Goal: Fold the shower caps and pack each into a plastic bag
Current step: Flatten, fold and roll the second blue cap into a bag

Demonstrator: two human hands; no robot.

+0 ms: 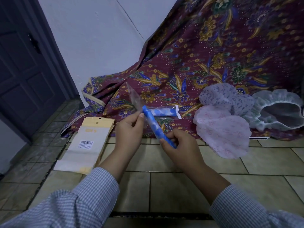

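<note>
The right hand (178, 143) curls its fingers round a rolled blue shower cap (154, 125), held above the tiled floor (164, 186) — its upper end meets a clear plastic bag (134, 97) pinched by the left hand (130, 130). Another bagged roll (162, 112) lies on the batik cloth (213, 63) beyond.

A blue-and-white shower cap (153, 125), rolled into a tight stick, is held tilted above the tiles, its top end at the mouth of a clear plastic bag (134, 97). A second rolled blue cap (162, 112), already bagged, is laid on the batik cloth just behind. Three unfolded caps are piled to the right: lilac (220, 94), pink (223, 132), pale grey (278, 112).
</note>
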